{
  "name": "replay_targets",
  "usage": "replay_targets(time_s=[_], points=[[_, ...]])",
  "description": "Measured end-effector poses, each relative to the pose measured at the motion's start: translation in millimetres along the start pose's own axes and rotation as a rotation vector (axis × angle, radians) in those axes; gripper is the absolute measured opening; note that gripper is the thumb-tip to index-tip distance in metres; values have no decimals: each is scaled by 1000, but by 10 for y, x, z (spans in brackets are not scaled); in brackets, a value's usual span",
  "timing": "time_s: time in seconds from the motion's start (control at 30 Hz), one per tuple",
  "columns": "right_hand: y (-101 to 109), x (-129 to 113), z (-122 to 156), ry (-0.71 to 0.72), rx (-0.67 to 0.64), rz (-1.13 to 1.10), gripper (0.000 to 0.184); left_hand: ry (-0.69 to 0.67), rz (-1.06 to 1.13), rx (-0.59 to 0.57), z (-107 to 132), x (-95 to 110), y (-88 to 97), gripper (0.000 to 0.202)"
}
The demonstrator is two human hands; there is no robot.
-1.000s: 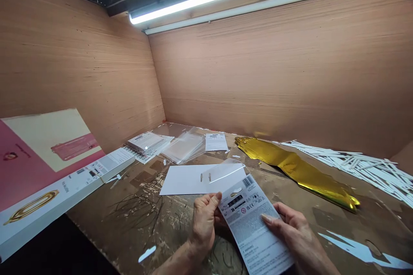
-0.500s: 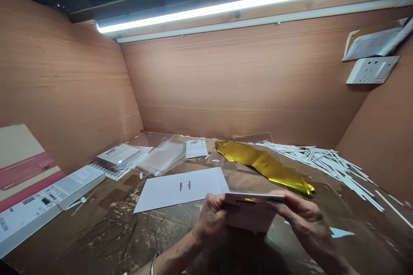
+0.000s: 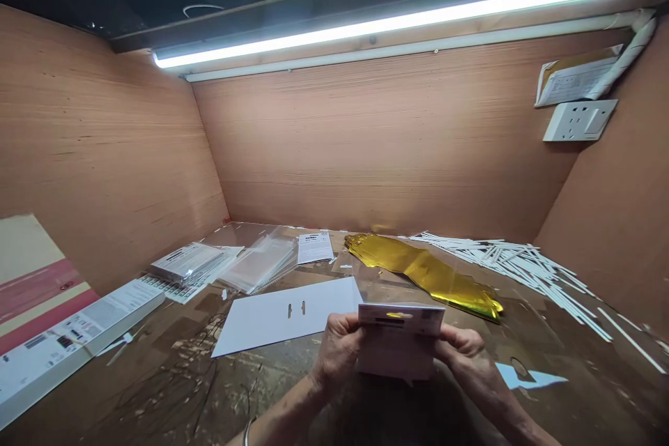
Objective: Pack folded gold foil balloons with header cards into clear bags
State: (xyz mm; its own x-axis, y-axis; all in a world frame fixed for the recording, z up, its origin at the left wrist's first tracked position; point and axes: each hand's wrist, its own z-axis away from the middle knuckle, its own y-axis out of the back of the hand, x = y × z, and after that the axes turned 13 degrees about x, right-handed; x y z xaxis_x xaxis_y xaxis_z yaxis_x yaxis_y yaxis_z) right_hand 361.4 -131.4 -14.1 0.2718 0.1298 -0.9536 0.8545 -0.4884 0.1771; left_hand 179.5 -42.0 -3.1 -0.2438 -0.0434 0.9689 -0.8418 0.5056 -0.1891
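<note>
Both hands hold up a small printed packaging card [image 3: 397, 352] with a hang hole near its top edge, through which gold shows. My left hand [image 3: 339, 354] is closed on the card's left side, and my right hand [image 3: 465, 357] pinches its right side. The card's lower part is in shadow, so I cannot make out its print. Just beyond my left hand a white card with two slots [image 3: 261, 324] lies flat on the table. Behind the held card lies gold foil [image 3: 423, 272] in a long, flat pile.
White sticks [image 3: 515, 261] are heaped at the back right. Clear plastic sleeves [image 3: 258, 261], a printed card [image 3: 314, 247] and a stack of packed cards [image 3: 191, 261] lie at the back left. A long white box [image 3: 78, 341] stands at left. A paper scrap [image 3: 530, 378] lies right.
My right hand has shifted from the card's top right corner down to its right side. The card now faces me more squarely. The camera view has turned slightly.
</note>
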Motion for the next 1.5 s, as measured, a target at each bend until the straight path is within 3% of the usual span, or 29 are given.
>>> replay_targets(time_s=[0.13,0.27,0.4,0.53,0.63,0.83,0.93,1.03,1.13,1.2,1.3,1.33,1.43,1.5], points=[[0,210,16,151,-70,228,24,8,-146,-1,104,-263,74,22],[-39,319,50,159,-81,399,23,-81,-262,-36,163,-205,94,16],[-30,180,37,90,-45,304,24,60,-97,-84,121,-87,52,25],[1,38,-3,58,8,86,29,52,-23,5,56,-149,27,31],[-10,114,-8,30,-52,-11,30,38,-70,14,52,-233,39,30],[-23,348,-14,14,-100,85,29,19,-121,38,54,-292,41,25],[-36,321,-134,-32,-84,183,31,68,-111,123,-80,-291,-19,23],[-68,279,-301,-70,-61,358,34,231,-152,245,-272,-265,-105,29],[-28,291,-435,-65,-32,507,34,357,-307,292,-366,-203,-182,41],[106,326,-530,-22,36,626,33,244,-592,294,-340,-166,-208,45],[538,402,-747,50,208,819,33,-159,-1199,229,-239,-220,-191,49],[739,438,-838,58,275,885,35,-319,-1326,158,-214,-284,-170,49],[1430,596,-1108,0,477,1076,44,-792,-1485,-86,-234,-613,-64,50],[1866,746,-1226,-102,596,1176,43,-973,-1529,-166,-324,-872,39,36]])
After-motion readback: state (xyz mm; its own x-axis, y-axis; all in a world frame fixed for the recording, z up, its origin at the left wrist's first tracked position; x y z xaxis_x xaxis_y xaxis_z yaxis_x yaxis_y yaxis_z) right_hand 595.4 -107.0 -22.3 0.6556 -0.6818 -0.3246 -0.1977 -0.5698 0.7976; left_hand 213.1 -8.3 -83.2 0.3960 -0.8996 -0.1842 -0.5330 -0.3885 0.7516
